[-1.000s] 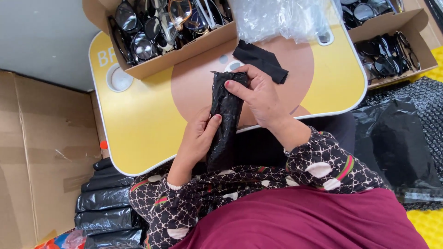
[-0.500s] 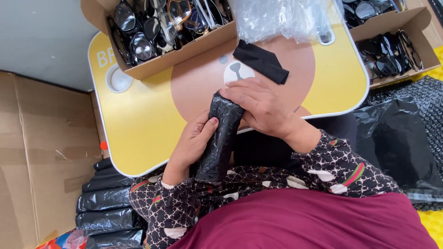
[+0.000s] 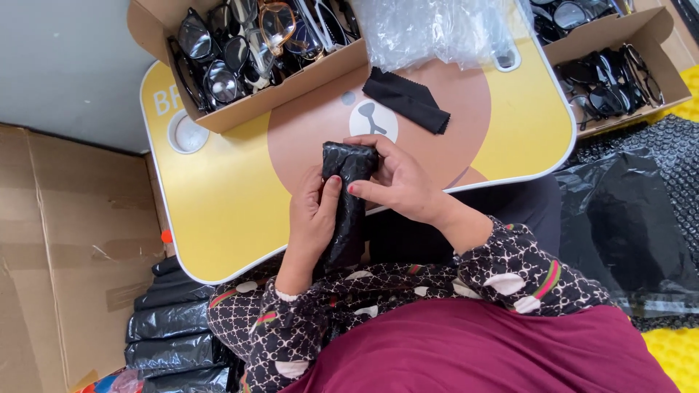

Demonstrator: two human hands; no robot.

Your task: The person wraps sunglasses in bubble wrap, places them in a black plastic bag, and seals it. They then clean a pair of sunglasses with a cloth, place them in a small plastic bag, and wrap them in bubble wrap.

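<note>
Both hands hold one long black wrapped package point(image 3: 348, 196) upright over the yellow lap table point(image 3: 218, 211). My left hand point(image 3: 312, 218) grips its lower half from the left, thumb pressed on the front. My right hand point(image 3: 397, 182) closes over its top end, fingers curled around the folded plastic. A folded black cloth point(image 3: 405, 100) lies on the table's brown bear print, just beyond my right hand.
A cardboard box of assorted eyeglasses point(image 3: 240, 51) stands at the table's far left, a second box of dark glasses point(image 3: 608, 80) at far right. Bubble wrap point(image 3: 437, 29) lies between them. Black bags point(image 3: 626, 225) lie right, wrapped packages point(image 3: 171, 327) lower left, flat cardboard point(image 3: 65, 255) on the left.
The loose black plastic flap at the package's top has been folded down and wrapped tight. My right hand moved from pulling the flap to clasping the top end.
</note>
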